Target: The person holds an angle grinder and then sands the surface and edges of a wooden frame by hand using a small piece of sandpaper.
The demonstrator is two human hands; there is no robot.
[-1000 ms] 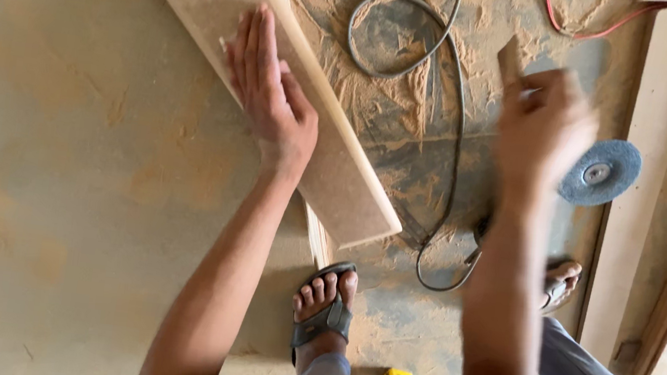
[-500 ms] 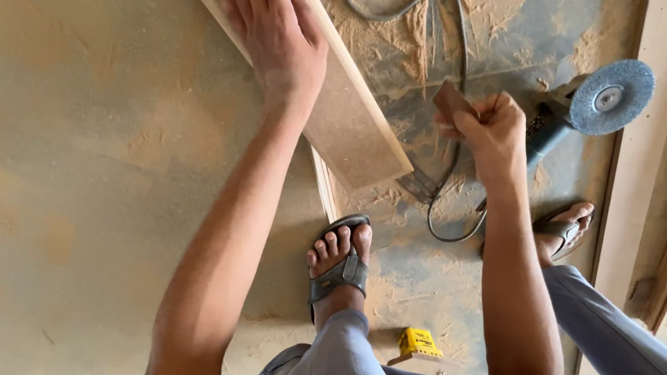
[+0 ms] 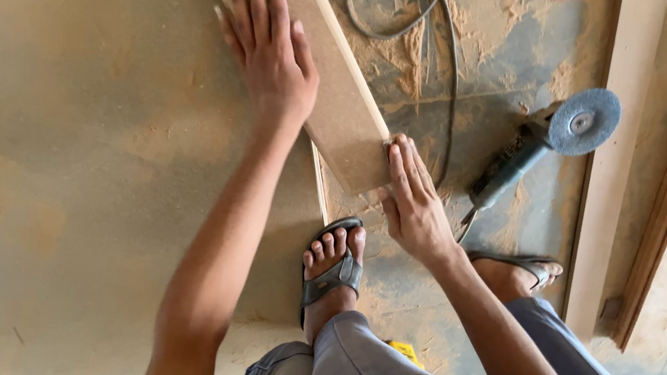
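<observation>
A long narrow fibreboard plank [image 3: 344, 117] lies slanted over the edge of a big dusty sheet [image 3: 59, 145]. My left hand [image 3: 269, 57] rests flat on the plank's top face, fingers spread, pressing it down. My right hand [image 3: 412, 201] lies against the plank's near cut end with its fingers stretched along the edge. A small brown piece of sandpaper [image 3: 388, 141] peeks out under the fingertips; most of it is hidden by the hand.
An angle grinder [image 3: 538, 145] with a grey disc lies on the sawdust-covered floor to the right, its cable [image 3: 444, 48] looping behind the plank. My sandalled foot [image 3: 332, 268] stands just below the plank's end. Upright wooden boards [image 3: 608, 162] line the right side.
My right hand came down from mid-air with the sandpaper piece and now presses on the plank's near end. My left hand stayed flat on the plank. The view shifted slightly.
</observation>
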